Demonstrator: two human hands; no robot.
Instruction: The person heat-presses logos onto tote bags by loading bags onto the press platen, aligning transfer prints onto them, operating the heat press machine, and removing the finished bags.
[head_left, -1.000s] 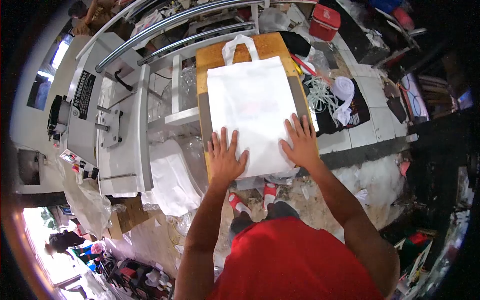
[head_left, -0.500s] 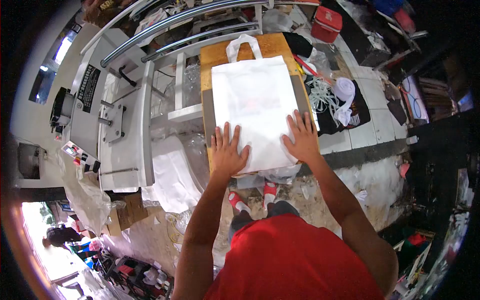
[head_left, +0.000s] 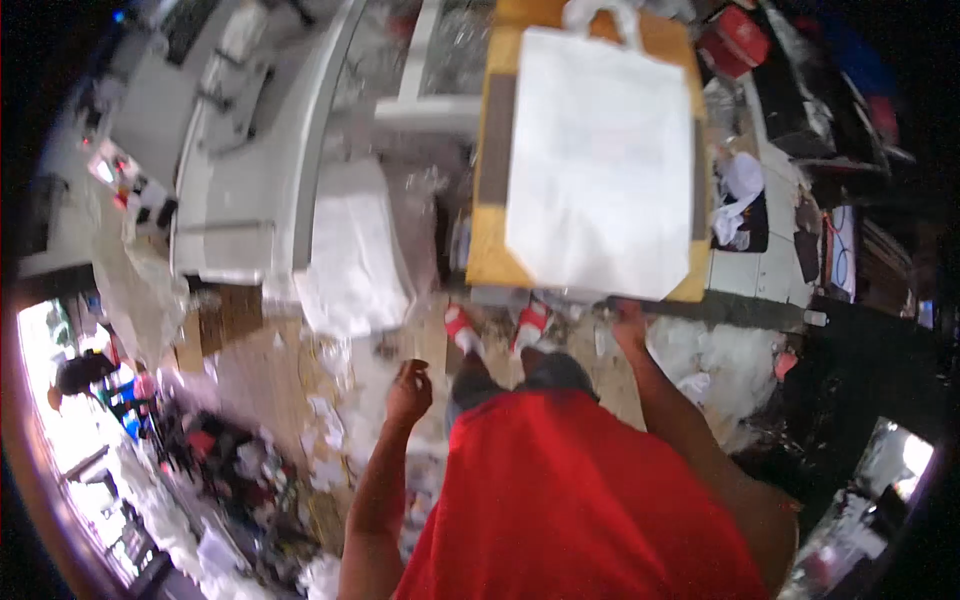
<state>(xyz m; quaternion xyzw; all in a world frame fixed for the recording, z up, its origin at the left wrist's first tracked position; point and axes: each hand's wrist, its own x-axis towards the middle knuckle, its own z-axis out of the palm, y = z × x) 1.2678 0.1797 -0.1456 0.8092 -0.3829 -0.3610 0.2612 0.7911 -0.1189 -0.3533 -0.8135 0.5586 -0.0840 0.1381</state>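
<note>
A white cloth tote bag lies flat on a wooden board, its handle loop pointing away from me. Both of my hands are off the bag. My left hand hangs in the air below and left of the board, with loosely bent fingers and nothing visible in them. Close to the board's near right corner is my right hand. Motion smears its fingers, and I cannot tell whether it touches the board.
A pile of white fabric lies left of the board, beside a grey machine frame. A red box and a bundle of white cloth strip are at the right. Plastic scraps litter the floor.
Both hands have lifted off the bag and drawn back towards me, the left one further. The view has shifted, so bag and board appear higher and further right.
</note>
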